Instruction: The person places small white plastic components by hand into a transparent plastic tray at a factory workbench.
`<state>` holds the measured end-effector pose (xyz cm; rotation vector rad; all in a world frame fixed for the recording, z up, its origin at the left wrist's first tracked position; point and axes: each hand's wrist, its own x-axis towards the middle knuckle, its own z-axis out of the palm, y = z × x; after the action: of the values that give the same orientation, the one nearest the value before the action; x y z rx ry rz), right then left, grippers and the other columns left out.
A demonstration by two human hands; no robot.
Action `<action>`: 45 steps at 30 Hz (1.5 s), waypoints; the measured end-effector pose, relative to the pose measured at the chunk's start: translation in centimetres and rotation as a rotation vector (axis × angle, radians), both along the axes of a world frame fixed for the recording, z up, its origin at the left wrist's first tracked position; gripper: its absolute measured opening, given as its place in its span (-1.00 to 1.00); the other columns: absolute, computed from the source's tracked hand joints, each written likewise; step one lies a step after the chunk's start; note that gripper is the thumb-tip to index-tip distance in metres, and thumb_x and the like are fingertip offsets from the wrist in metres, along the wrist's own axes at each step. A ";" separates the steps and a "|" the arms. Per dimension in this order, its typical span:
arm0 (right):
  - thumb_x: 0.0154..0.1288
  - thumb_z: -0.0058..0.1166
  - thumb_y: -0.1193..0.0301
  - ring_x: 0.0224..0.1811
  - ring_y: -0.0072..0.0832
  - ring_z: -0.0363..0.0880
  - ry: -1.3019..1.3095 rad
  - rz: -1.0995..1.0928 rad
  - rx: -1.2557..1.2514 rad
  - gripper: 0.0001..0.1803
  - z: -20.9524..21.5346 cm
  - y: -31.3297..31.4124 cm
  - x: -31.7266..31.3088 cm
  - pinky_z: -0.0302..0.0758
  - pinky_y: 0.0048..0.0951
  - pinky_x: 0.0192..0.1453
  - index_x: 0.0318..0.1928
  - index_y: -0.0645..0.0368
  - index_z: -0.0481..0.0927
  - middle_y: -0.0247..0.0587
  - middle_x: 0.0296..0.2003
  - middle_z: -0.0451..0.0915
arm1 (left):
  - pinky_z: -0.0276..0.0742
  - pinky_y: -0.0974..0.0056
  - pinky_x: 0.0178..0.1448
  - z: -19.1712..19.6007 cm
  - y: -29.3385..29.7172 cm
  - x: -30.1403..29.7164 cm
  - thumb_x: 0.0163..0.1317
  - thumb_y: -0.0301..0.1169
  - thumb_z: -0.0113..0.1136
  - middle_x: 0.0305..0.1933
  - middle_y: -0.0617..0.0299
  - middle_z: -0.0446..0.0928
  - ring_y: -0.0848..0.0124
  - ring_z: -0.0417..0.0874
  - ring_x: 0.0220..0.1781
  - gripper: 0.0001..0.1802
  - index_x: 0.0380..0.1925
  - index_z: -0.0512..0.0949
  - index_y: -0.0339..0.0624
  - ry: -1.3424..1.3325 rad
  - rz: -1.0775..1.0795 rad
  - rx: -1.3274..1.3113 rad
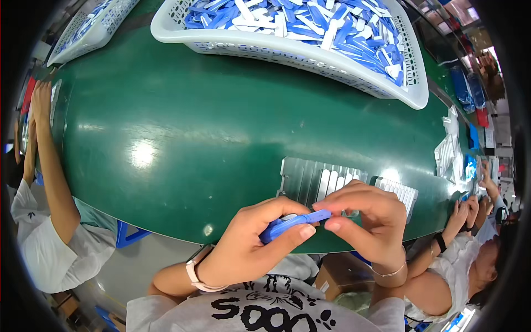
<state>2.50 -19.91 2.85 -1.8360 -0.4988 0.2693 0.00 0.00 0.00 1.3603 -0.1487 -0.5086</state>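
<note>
My left hand (257,235) is closed around several slim blue plastic pieces (282,226), with a bit of white showing among them. One blue piece points out to the right, past my left thumb. At its tip, the thumb and forefinger of my right hand (370,218) close in from both sides. Just beyond my hands lies a clear slotted tray (301,180), with several white strips (332,180) standing in its right-hand slots. My right hand hides part of this tray.
A large white perforated basket (265,47) heaped with blue and white pieces (326,25) stands at the far side of the green table (182,122). A second slotted tray (401,193) lies to the right. Another basket (91,33) stands far left. Co-workers' arms (52,166) reach in at both sides.
</note>
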 end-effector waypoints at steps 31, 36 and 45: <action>-0.16 0.31 0.57 -0.35 -0.45 0.53 -0.873 -0.206 -0.578 -0.76 -2.3 0.0 -0.3 0.28 -0.44 -0.31 -0.40 0.19 0.56 -0.27 -0.24 0.61 | 0.16 0.49 -0.47 -0.2 1.0 1.2 0.38 -0.37 -0.15 -0.38 0.28 0.34 0.62 0.23 -0.46 -0.64 0.14 0.28 -0.22 0.603 0.033 -0.434; -0.04 0.20 0.42 -0.20 -0.50 0.47 -0.788 -0.204 -0.837 -0.72 -2.8 1.8 -2.1 0.16 -0.37 -0.24 -0.23 0.15 0.59 -0.39 -0.23 0.62 | 0.17 0.42 -0.48 0.6 0.8 1.2 0.21 -0.50 -0.11 -0.32 0.16 0.42 0.54 0.25 -0.49 -0.49 0.20 0.21 -0.29 0.602 0.046 -0.390; -0.04 0.14 0.39 -0.16 -0.47 0.42 -0.801 -0.094 -1.014 -0.67 -0.6 1.7 -1.9 0.07 -0.22 -0.16 -0.16 0.08 0.61 -0.46 -0.23 0.60 | 0.24 0.49 -0.39 0.5 0.8 0.3 0.38 -0.49 -0.14 -0.24 0.24 0.45 0.62 0.27 -0.45 -0.58 0.23 0.21 -0.24 0.373 -0.008 -0.306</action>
<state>0.64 -18.25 2.21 -2.9526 -0.9187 -0.3902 0.26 0.85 0.47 0.9488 0.0722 -0.7067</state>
